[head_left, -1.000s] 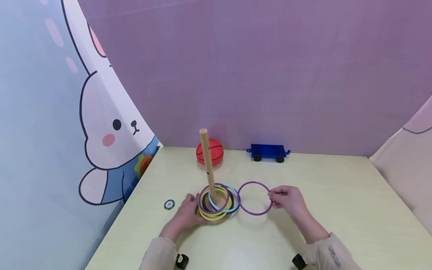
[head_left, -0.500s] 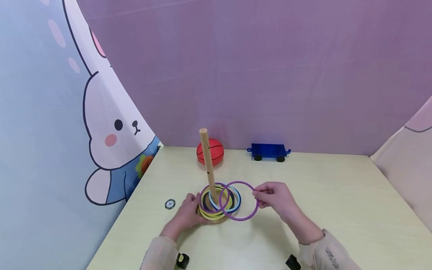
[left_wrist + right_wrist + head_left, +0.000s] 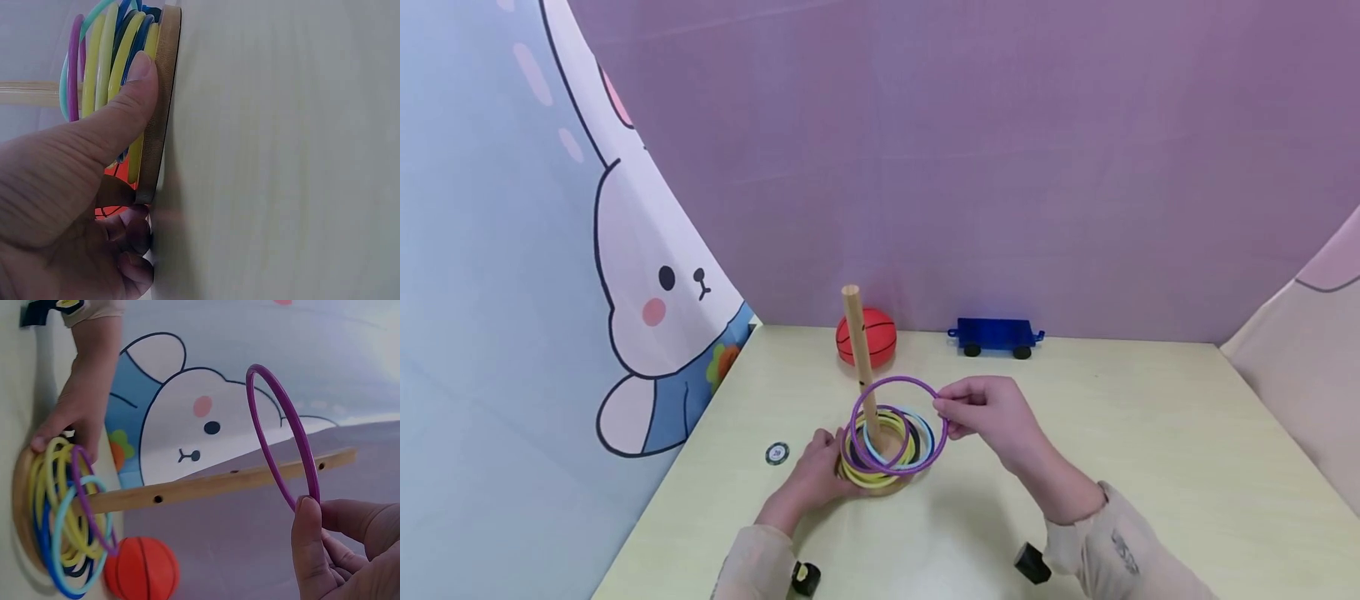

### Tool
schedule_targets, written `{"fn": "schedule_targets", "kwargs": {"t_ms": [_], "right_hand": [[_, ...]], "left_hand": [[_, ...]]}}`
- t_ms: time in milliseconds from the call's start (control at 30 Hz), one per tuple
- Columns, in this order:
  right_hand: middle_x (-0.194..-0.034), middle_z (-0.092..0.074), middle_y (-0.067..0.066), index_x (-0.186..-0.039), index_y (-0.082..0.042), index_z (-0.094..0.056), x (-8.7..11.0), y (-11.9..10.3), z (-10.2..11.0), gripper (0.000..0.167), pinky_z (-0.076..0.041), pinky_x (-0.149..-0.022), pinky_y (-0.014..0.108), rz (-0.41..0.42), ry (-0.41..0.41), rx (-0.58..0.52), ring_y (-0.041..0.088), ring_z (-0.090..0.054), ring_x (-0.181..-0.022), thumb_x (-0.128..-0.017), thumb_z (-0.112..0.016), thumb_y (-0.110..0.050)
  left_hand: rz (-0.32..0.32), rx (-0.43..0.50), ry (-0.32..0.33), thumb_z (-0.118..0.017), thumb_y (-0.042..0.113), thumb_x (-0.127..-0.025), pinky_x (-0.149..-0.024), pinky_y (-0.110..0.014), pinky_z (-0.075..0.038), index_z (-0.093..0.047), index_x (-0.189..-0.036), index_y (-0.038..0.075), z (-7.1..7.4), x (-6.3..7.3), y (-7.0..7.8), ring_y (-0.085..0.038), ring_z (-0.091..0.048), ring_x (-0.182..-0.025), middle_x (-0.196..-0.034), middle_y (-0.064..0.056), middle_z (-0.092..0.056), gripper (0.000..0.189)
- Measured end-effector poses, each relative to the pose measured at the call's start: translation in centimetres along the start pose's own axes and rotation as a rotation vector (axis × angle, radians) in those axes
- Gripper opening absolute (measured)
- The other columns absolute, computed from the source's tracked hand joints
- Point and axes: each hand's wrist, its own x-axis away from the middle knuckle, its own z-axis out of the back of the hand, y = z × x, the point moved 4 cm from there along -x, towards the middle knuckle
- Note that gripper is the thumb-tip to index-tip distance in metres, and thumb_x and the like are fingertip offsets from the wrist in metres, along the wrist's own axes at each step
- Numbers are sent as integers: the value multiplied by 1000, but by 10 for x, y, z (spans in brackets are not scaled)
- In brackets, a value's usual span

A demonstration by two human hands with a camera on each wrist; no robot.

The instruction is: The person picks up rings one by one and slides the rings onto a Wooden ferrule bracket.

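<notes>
A wooden post (image 3: 860, 358) stands upright on a round wooden base (image 3: 164, 106). Around its foot lie stacked rings (image 3: 59, 506) in yellow, dark blue, light blue and purple. My left hand (image 3: 815, 475) grips the base's edge, its thumb against the side in the left wrist view. Between thumb and index finger, my right hand (image 3: 992, 421) pinches a purple ring (image 3: 290, 419). That ring is held in the air over the stack, and it crosses in front of the post in the head and right wrist views.
Behind the post sits a red toy basketball (image 3: 883, 337). A blue toy wagon (image 3: 996, 335) stands at the table's back edge. Left of my left hand lies a chip (image 3: 777, 453) marked with a number. A purple cloth (image 3: 962, 167) hangs behind the table.
My right hand has moved left and upward with the purple ring, from beside the stack to over it. My left hand stays at the base.
</notes>
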Motion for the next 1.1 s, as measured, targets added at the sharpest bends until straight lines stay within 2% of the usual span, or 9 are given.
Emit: {"fn": "schedule_targets", "kwargs": {"t_ms": [267,467,633,833,1000,1100], "right_hand": [[-87,-70,14,-102,4,-72,2,-46,-6,19,-58,-68,35,89,19,-55,24,-67,-71,-88,-72,-8],[-87,-71,14,-103,6,-71,2,-80,-6,21,-58,-69,36,172,70,-127,23,-68,-69,-87,-73,-8],[-88,-70,15,-103,7,-71,-1,-94,-6,24,-58,-69,36,226,134,-220,20,-68,-68,-87,-74,-11],[-86,-69,11,-105,8,-69,-17,-100,-6,27,-58,-68,34,259,204,-294,17,-67,-67,-86,-74,-12],[-86,-68,12,-105,6,-70,-30,-85,-8,26,-58,-68,31,181,225,-285,16,-67,-66,-87,-73,-12],[-90,-69,15,-104,5,-71,-33,-70,-9,25,-58,-68,31,115,221,-239,15,-67,-67,-88,-73,-13]], "left_hand": [[-8,0,6,-90,47,-58,-90,-46,-46,-45,-145,5,2,0,-2,-23,-46,-96,-109,-8,-42,106],[0,21,-3,-89,50,-60,-95,-49,-45,-31,-152,4,1,-1,-2,-23,-46,-100,-111,-9,-42,118],[24,38,-34,-88,50,-63,-99,-51,-43,-30,-151,0,0,-1,-2,-24,-46,-105,-114,-10,-42,116],[30,12,-42,-86,53,-65,-97,-48,-45,-29,-151,1,0,-3,-3,-23,-45,-105,-114,-10,-42,115],[27,6,-37,-85,54,-64,-99,-48,-44,-29,-151,1,-1,-3,-3,-23,-45,-106,-115,-9,-42,117],[2,13,-29,-86,54,-63,-100,-50,-43,-30,-150,-2,0,-2,-1,-25,-46,-107,-114,-10,-43,118]]}}
